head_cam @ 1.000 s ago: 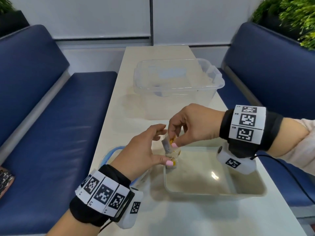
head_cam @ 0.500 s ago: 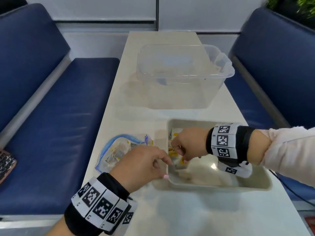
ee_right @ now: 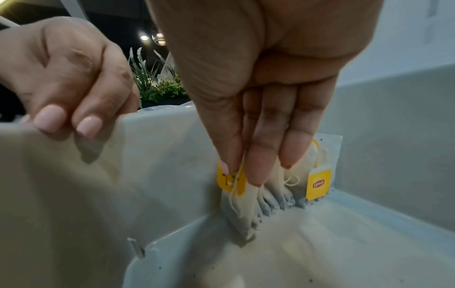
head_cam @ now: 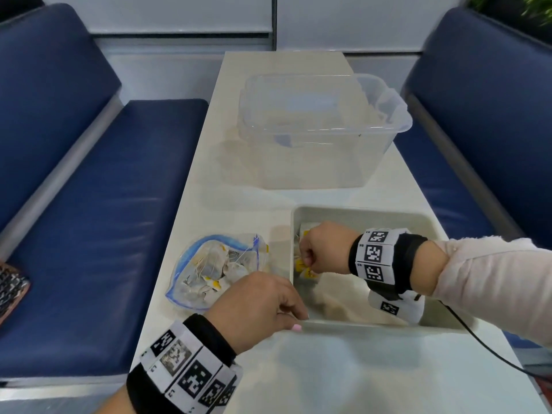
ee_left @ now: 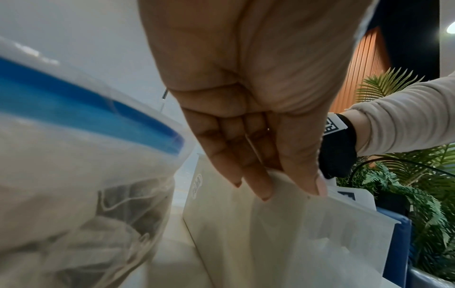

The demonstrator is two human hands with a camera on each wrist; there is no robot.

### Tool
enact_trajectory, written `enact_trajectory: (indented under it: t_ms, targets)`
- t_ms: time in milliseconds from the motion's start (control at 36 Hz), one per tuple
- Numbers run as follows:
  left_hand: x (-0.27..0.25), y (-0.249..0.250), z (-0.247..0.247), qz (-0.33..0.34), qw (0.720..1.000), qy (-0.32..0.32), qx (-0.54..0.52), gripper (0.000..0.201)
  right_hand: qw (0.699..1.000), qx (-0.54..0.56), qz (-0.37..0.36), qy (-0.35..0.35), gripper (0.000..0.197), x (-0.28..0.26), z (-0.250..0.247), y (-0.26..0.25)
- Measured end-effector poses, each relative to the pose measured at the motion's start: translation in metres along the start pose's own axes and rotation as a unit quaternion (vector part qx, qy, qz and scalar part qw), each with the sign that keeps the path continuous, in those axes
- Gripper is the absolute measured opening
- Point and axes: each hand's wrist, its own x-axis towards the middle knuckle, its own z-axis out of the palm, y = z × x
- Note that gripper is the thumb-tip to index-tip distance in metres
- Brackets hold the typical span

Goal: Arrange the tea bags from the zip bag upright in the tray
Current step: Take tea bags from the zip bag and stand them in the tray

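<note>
A pale grey tray [head_cam: 358, 211] lies on the table's near right. Several tea bags [ee_right: 275, 196] with yellow tags stand upright in a row against its left wall. My right hand [head_cam: 310, 258] pinches the nearest tea bag [ee_right: 242, 210] by its top and string, its bottom on the tray floor. My left hand [head_cam: 286, 309] grips the tray's near-left rim [ee_right: 118, 124], fingers curled over the edge. The zip bag [head_cam: 215, 270], clear with a blue seal, lies left of the tray with several tea bags inside.
A large clear plastic bin [head_cam: 316, 127] stands behind the tray on the white table [head_cam: 328, 377]. Blue bench seats [head_cam: 98, 222] flank the table on both sides. A black cable [head_cam: 490, 348] trails from my right wrist across the table.
My right hand carried the tea bag from above the tray's corner down against the left wall. My left hand let go of it and moved onto the tray rim.
</note>
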Motion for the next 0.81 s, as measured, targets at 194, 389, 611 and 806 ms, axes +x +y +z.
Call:
enact_trajectory:
  t_ms: [194, 389, 611, 806]
  targets:
    - [0.002, 0.002, 0.0, 0.004, 1.0, -0.004, -0.008, 0.009, 1.0, 0.022, 0.016, -0.005, 0.011, 0.003, 0.006, -0.002]
    - [0.003, 0.001, 0.0, 0.005, 1.0, -0.005, -0.013, 0.009, 1.0, 0.007, 0.014, -0.006, 0.03, 0.004, 0.005, -0.003]
    - [0.003, 0.0, 0.0, 0.015, 1.0, -0.007, -0.015, 0.008, 0.997, -0.011, 0.02, -0.068, 0.033, -0.003, -0.007, 0.004]
    - [0.003, -0.001, 0.0, 0.016, 1.0, -0.009, -0.014, 0.009, 0.979, 0.0, -0.007, -0.202, 0.027, -0.015, -0.008, 0.011]
